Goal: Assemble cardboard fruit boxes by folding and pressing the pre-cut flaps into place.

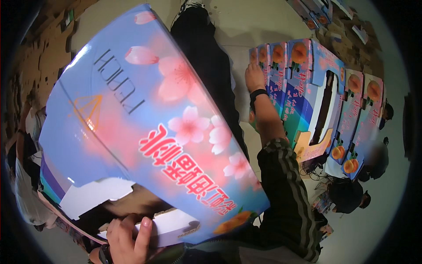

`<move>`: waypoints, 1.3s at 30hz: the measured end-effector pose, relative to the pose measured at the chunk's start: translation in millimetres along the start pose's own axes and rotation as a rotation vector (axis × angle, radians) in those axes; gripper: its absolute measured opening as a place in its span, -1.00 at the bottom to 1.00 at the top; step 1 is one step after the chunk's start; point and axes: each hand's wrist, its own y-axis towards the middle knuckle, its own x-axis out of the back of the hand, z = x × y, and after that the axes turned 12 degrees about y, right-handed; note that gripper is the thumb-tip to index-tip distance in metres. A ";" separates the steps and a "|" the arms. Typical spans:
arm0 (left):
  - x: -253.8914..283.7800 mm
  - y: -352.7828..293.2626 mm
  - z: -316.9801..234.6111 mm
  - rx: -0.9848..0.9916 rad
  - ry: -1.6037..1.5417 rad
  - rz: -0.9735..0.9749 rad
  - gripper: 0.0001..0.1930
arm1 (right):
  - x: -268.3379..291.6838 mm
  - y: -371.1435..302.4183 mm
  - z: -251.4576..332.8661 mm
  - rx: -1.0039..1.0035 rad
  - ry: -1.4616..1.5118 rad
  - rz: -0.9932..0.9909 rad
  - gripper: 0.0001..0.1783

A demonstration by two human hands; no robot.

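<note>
Blue-and-pink printed carton lay tilted across my view, long axis running upper left to lower right. My left hand gripped its lower flap edge; my right hand rested flat on stacked cartons, farther away.

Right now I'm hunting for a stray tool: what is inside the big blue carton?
Through the open end of the big blue carton, only brown inner cardboard and white flaps show, with the left hand gripping the edge. The deeper interior is covered by the printed panel.
</note>
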 end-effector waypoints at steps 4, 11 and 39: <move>-0.8 -2.5 0.1 0.027 -0.063 -0.011 -0.18 | 29.5 -12.6 12.9 -0.103 0.085 -0.090 -0.71; -3.0 -15.5 13.4 -0.111 -0.120 -0.035 0.30 | 85.7 -44.6 26.8 -0.207 -0.511 0.155 -0.64; -5.3 -11.6 12.2 -0.113 -0.102 -0.180 0.26 | 82.7 -71.4 -18.4 0.062 -0.155 0.009 -0.73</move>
